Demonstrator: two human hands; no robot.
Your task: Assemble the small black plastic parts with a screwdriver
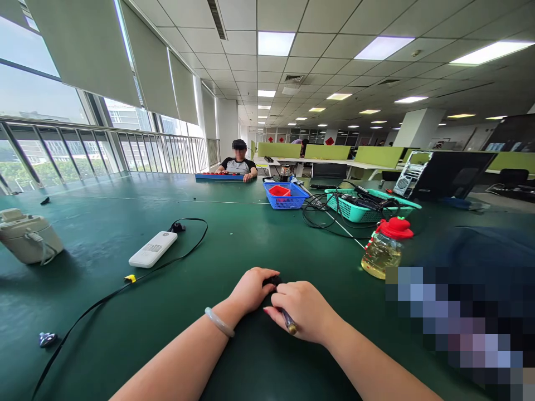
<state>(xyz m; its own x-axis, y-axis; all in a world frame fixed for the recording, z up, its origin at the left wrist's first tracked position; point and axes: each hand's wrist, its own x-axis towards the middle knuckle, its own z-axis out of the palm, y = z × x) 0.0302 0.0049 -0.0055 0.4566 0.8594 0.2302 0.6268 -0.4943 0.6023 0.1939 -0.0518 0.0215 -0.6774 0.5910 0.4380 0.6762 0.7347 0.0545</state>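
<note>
My left hand (252, 291) is closed around a small black object (274, 280) just above the green table. Most of that object is hidden by my fingers, so its kind does not show. My right hand (304, 309) grips a slim screwdriver-like tool (289, 322) with a dark, see-through handle and a gold-coloured end. The handle points back toward me, and its far tip is hidden at the black object. Both hands meet there, with fingertips close together. A pale bangle (219, 322) circles my left wrist.
On the left lie a white power bank (154, 249), a black strap (104, 297) and a beige case (28, 238). To the right stand a red-lidded jar (382, 253), a teal basket (355, 210) of cables and a blue basket (286, 201). A person (239, 164) sits at the far end.
</note>
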